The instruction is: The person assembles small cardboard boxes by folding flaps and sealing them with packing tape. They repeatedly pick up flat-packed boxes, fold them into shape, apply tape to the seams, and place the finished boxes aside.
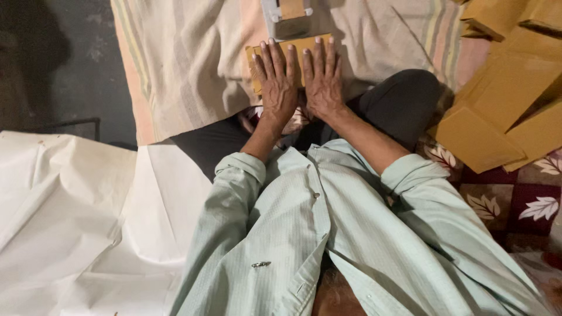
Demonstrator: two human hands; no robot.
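Note:
A flat brown cardboard piece (298, 47) lies on a striped pale cloth (187, 64) in front of me. My left hand (277, 82) presses flat on its left part, fingers spread and pointing away. Beside it, my right hand (322, 79) rests flat on the right part, the two hands almost touching. Both palms face down and hold nothing. Most of the cardboard is hidden under my hands.
A grey and tan box-like object (287, 16) sits just beyond the cardboard. Several folded brown cardboard boxes (509, 99) are heaped at the right. White sheeting (76, 222) covers the left floor. A leaf-patterned mat (521, 205) lies at the right. My dark-trousered knee (404, 99) rises nearby.

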